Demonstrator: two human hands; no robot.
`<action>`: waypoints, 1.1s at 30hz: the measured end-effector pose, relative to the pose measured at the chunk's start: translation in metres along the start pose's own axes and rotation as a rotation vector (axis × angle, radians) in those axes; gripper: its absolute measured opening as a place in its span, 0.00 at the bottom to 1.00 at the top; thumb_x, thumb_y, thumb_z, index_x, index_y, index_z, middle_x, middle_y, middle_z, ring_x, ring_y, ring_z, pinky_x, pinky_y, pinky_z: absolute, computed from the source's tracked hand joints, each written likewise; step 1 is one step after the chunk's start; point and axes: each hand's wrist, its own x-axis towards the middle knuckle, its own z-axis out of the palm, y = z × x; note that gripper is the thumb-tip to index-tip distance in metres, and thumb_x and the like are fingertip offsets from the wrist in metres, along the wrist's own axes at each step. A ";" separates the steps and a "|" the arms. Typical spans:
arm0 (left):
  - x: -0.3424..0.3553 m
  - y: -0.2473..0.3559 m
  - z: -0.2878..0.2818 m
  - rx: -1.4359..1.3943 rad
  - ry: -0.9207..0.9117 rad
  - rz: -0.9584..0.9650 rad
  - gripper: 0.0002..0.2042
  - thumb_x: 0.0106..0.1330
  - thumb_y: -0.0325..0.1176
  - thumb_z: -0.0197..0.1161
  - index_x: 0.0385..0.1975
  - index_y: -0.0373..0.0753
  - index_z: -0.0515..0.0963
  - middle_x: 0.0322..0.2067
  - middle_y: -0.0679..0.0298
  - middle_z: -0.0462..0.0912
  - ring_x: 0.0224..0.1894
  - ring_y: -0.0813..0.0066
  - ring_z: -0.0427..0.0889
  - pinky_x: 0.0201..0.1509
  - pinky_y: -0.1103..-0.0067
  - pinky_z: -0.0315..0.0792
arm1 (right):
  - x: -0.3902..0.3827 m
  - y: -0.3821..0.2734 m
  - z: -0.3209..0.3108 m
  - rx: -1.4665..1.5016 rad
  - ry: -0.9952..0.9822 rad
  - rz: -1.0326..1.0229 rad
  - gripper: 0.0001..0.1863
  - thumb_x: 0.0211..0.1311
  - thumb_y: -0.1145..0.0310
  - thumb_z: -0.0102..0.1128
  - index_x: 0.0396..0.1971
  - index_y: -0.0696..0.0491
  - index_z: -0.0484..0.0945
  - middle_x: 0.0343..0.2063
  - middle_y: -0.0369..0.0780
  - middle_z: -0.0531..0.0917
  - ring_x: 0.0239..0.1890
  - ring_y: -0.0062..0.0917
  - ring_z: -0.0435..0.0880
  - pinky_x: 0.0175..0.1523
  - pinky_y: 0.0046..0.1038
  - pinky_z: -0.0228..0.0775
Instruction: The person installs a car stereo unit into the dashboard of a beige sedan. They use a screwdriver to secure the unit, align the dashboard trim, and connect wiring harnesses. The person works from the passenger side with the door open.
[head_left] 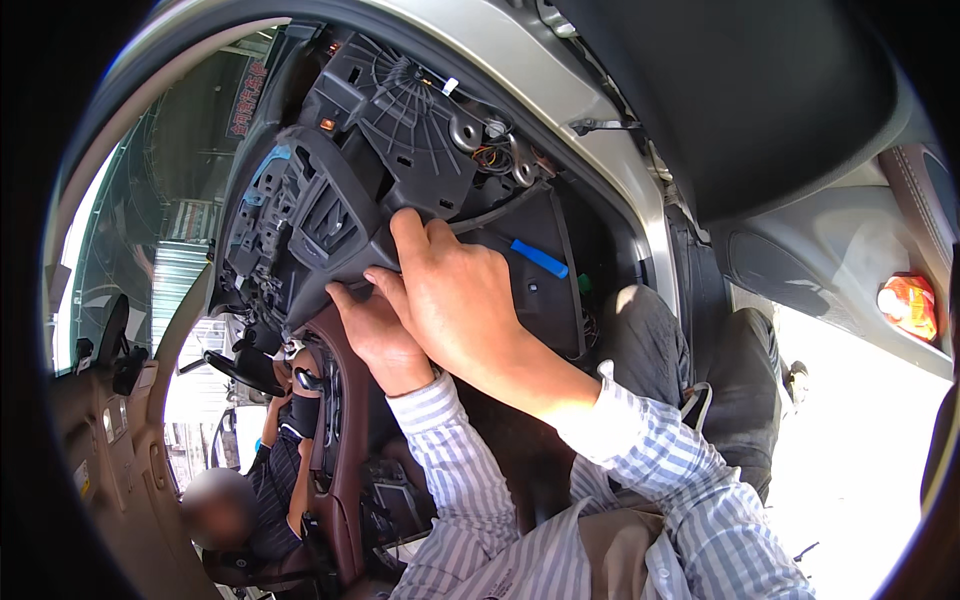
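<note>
A black dashboard trim panel [330, 230] with a rectangular air-vent opening sits against the opened-up dashboard. At its near right corner, my right hand [455, 285] is closed, its fingers bent over the edge and its thumb pressed on the near side. Just left of it and partly behind it, my left hand [375, 335] grips the panel's near lower edge. The undersides of both grips are hidden. To the right of my hands, a blue strip-shaped tool [540, 257] lies on a dark surface in the footwell.
Beyond my hands, a ribbed black housing [405, 120] and loose wires [490, 157] are exposed. A brown-red console [350, 450] runs along the left. Another person [275, 500] is at the lower left. At the right, an orange-red package [908, 305] sits in the open door's pocket.
</note>
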 end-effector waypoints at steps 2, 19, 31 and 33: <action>0.002 0.001 0.003 0.020 0.087 -0.050 0.36 0.73 0.65 0.43 0.60 0.36 0.70 0.57 0.55 0.77 0.56 0.64 0.77 0.65 0.72 0.70 | 0.002 0.001 0.004 -0.021 0.028 0.001 0.20 0.58 0.63 0.70 0.38 0.58 0.69 0.27 0.49 0.80 0.24 0.46 0.84 0.24 0.41 0.76; 0.002 -0.009 0.031 -0.432 0.107 -0.248 0.46 0.63 0.80 0.30 0.58 0.44 0.74 0.51 0.60 0.81 0.46 0.66 0.80 0.50 0.71 0.79 | -0.006 -0.020 0.003 -0.175 -0.044 0.057 0.22 0.62 0.58 0.66 0.43 0.60 0.70 0.29 0.54 0.84 0.35 0.54 0.84 0.37 0.49 0.73; 0.012 -0.019 0.033 -0.468 0.146 -0.246 0.43 0.62 0.80 0.37 0.41 0.41 0.78 0.27 0.63 0.78 0.25 0.73 0.71 0.29 0.79 0.68 | 0.007 -0.023 0.000 -0.288 -0.069 0.004 0.23 0.61 0.54 0.69 0.32 0.58 0.69 0.19 0.50 0.79 0.27 0.49 0.82 0.32 0.43 0.69; 0.011 -0.015 0.039 -0.430 0.221 -0.316 0.43 0.63 0.79 0.37 0.39 0.39 0.77 0.24 0.64 0.75 0.23 0.73 0.70 0.29 0.79 0.69 | 0.011 -0.022 -0.003 -0.313 -0.123 0.022 0.21 0.63 0.56 0.66 0.35 0.58 0.69 0.20 0.50 0.81 0.28 0.49 0.83 0.33 0.45 0.72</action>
